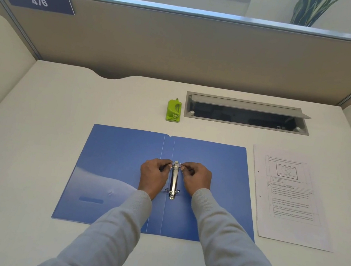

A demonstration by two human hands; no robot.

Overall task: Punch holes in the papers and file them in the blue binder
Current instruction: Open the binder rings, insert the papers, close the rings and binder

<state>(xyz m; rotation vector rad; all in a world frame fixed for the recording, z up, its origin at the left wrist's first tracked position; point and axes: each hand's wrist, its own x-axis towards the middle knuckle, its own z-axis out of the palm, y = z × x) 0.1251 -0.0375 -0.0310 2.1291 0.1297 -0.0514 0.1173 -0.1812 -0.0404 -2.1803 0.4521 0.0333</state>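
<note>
The blue binder point(114, 169) lies open and flat in the middle of the desk. Its metal ring mechanism point(173, 182) runs along the spine. My left hand point(154, 174) pinches the left half of the far ring and my right hand point(196, 178) pinches the right half. The near ring looks slightly parted. A stack of printed papers point(290, 197) lies to the right of the binder, with two punched holes along its left edge. A green hole punch point(173, 111) stands beyond the binder.
An open grey cable tray point(248, 114) is set into the desk at the back right, next to the punch. Beige partition walls point(182, 49) enclose the desk at the back and on both sides. The white desk point(33, 134) surrounds the binder.
</note>
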